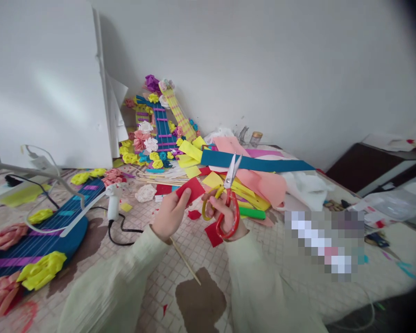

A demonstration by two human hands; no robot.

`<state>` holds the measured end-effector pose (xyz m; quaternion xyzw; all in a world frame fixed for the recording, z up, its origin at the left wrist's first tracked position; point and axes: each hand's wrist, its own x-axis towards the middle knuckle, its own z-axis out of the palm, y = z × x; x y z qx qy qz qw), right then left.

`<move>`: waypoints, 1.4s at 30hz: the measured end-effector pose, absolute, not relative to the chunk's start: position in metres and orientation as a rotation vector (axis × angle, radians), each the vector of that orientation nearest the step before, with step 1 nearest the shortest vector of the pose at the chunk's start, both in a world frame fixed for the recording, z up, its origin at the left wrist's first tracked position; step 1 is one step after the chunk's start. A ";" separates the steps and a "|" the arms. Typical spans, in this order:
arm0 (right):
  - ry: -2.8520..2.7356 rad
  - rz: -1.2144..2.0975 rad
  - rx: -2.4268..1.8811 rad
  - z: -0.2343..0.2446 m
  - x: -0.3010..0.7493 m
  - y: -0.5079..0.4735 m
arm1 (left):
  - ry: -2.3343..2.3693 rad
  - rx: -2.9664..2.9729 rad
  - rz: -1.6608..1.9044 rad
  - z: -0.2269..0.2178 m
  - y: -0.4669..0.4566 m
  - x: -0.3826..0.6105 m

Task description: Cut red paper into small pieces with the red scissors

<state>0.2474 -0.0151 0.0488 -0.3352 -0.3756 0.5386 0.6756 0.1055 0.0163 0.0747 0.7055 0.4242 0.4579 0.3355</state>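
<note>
Between the thumb and fingers of my left hand [168, 214] is a square of red paper [193, 190]. My right hand [227, 215] grips a pair of scissors [231, 178] by its red and yellow handles, with the blades pointing up and slightly parted. The blades are to the right of the red paper and apart from it. Under my right hand another red paper square [214, 235] lies on the table, and a small cut red piece [194, 214] rests between my hands. A thin wooden stick [186, 261] lies below my left hand.
A blue guitar-shaped craft [72, 226] with paper flowers lies at left, near a white glue gun [113, 203] and its black cord. More decorated crafts [162, 125] lean on the wall. A blue paper strip [256, 162] tops colored sheets. A green roll [252, 213] lies right.
</note>
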 end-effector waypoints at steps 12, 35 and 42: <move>-0.890 1.173 -0.811 0.052 0.257 -0.015 | 0.929 1.872 0.902 0.072 0.009 0.112; -1.009 1.360 -0.990 0.061 0.213 -0.042 | 1.023 1.699 1.430 0.080 0.019 0.101; -1.016 1.447 -1.004 0.052 0.204 -0.042 | 1.082 1.807 1.408 0.077 0.019 0.101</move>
